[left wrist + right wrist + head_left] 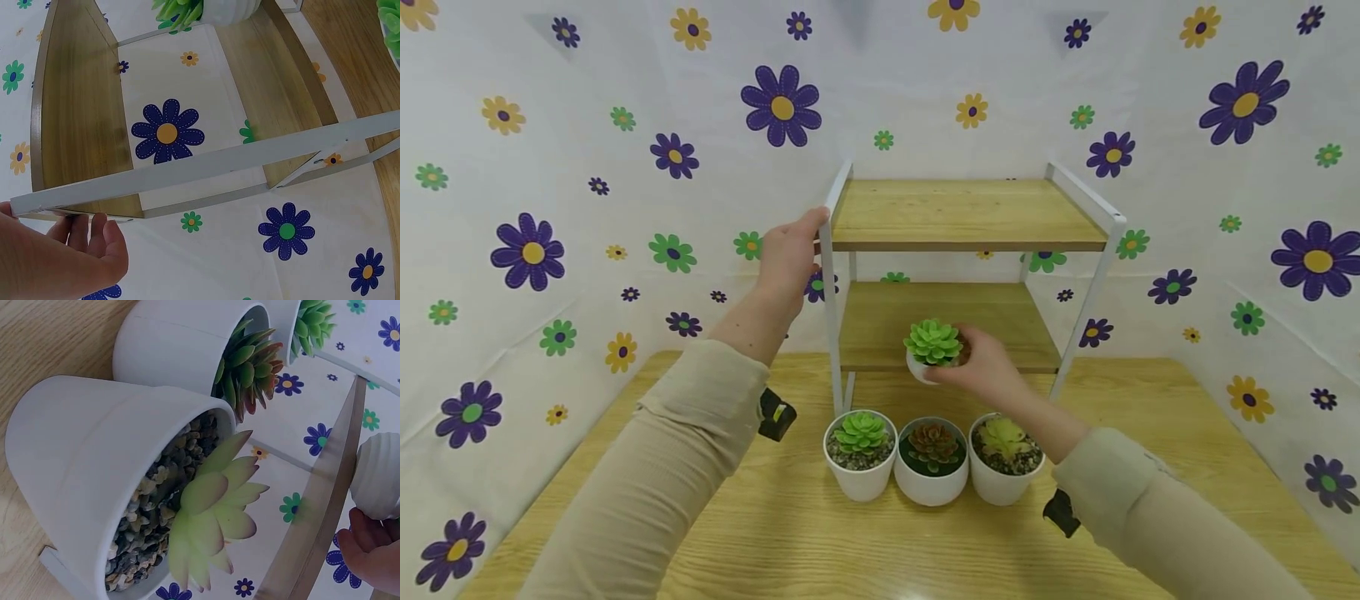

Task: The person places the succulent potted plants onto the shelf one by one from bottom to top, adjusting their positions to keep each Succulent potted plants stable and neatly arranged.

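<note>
My left hand [786, 260] grips the upper left corner of a two-tier shelf rack [831, 317] with a white frame and wooden boards. In the left wrist view, its fingers [94, 240] curl under the frame's bar. My right hand [988, 367] holds a small potted succulent [933, 342], bright green in a white pot, at the front edge of the lower board [868, 333]. The right wrist view shows this pot's ribbed side [378, 478] beside the board's edge, with fingertips against it. The plant itself is hidden there.
Three larger white pots stand in a row before the rack: a green succulent [862, 479] left, a reddish-brown one [931, 485] in the middle, a yellow-green one [1002, 485] right. Beneath is a wooden table [760, 533]. Flower-patterned white cloth [580, 250] surrounds it.
</note>
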`<act>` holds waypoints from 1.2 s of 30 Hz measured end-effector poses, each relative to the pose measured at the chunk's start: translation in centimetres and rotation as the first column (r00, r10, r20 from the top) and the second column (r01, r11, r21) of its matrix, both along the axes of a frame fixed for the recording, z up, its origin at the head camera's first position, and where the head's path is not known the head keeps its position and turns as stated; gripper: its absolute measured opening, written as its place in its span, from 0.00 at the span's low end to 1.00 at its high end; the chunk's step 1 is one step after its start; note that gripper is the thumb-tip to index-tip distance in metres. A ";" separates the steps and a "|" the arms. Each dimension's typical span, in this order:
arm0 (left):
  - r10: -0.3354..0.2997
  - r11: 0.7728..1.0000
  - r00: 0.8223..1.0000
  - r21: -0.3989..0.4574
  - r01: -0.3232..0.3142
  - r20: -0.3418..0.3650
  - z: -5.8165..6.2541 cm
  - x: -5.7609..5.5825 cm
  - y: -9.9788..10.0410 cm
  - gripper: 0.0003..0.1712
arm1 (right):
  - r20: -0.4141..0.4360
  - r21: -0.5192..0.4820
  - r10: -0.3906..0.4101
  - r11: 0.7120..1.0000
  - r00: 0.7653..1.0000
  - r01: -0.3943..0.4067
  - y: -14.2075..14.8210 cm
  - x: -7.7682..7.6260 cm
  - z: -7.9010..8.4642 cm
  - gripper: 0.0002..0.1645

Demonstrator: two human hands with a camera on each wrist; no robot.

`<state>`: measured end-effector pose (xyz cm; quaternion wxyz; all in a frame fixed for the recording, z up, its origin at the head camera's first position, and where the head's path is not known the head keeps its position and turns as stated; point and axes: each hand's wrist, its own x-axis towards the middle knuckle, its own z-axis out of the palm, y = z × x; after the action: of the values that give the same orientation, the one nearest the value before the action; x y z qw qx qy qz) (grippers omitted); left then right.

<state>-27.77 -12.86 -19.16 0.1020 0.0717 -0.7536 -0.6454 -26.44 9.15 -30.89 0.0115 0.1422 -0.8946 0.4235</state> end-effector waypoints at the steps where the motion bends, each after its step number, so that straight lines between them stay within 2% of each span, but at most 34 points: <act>1: 0.002 1.000 1.000 0.004 -0.002 0.000 0.0 0.0 0.0 0.29 | 0.000 0.001 -0.002 1.000 1.000 0.002 -0.1 -0.1 0.0 0.37; 13: -0.019 1.000 1.000 0.021 0.019 -0.008 0.1 0.0 -0.1 0.28 | 0.045 -0.040 0.034 0.999 0.998 -0.032 -0.7 -1.2 0.3 0.32; 19: -0.015 1.000 1.000 0.000 0.015 0.003 -0.1 0.0 -0.2 0.29 | 0.073 -0.041 0.066 0.997 0.995 -0.063 -1.3 -1.8 0.5 0.36; 36: 0.003 1.000 1.000 -0.009 -0.003 0.001 -0.3 0.0 -0.2 0.28 | 0.092 -0.001 0.051 0.999 0.994 -0.051 -3.1 -3.1 0.5 0.38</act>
<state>-27.80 -13.05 -19.43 0.1028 0.0728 -0.7565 -0.6418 -29.56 6.04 -30.37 -0.0407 0.1454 -0.8905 0.4292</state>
